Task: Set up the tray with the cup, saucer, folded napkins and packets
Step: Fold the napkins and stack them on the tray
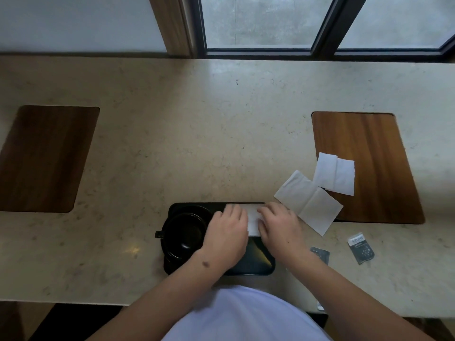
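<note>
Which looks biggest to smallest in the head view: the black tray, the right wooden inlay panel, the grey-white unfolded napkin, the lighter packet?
1. Right wooden inlay panel
2. Black rectangular tray, partly hidden by both hands
3. Grey-white unfolded napkin
4. Lighter grey packet

The wide-angle lens may distort sizes somewhat.

Grey daylight is coming through a dark-framed window [320, 23] at twelve o'clock, falling on a beige stone counter [197, 124] with wooden insets [46, 156], possibly placemats, at nine and three.
</note>
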